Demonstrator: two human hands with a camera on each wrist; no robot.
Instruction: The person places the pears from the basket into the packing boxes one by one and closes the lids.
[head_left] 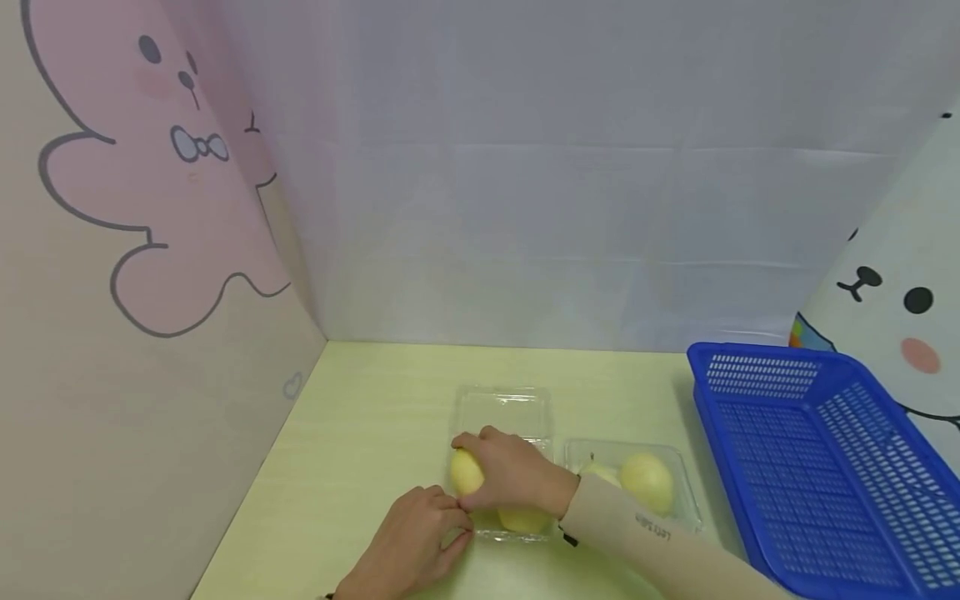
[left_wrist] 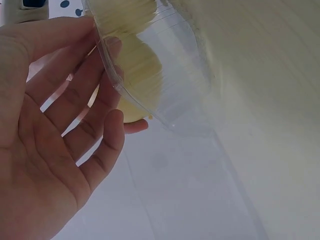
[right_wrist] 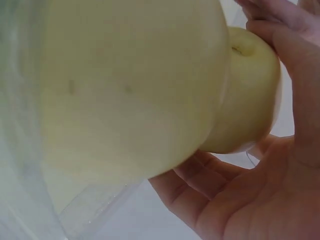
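My right hand [head_left: 513, 473] grips a pale yellow pear [head_left: 467, 473] at the left side of an open clear plastic box [head_left: 502, 535]. Another yellow pear [head_left: 525, 520] sits in that box, partly under my right hand; in the right wrist view this larger-looking pear [right_wrist: 135, 90] stands in front of the gripped pear [right_wrist: 245, 95]. My left hand [head_left: 416, 537] holds the box's near left edge. In the left wrist view its thumb and fingers are at the rim of the clear box [left_wrist: 117, 82], with pears showing through the plastic. The lid [head_left: 502, 410] lies folded back, away from me.
To the right is a second clear box [head_left: 690, 492] holding pale yellow pears [head_left: 647, 483], partly covered by my right forearm. A blue plastic basket [head_left: 810, 492] stands at the far right. Printed cloth walls [head_left: 487, 208] border the pale yellow table [head_left: 360, 417].
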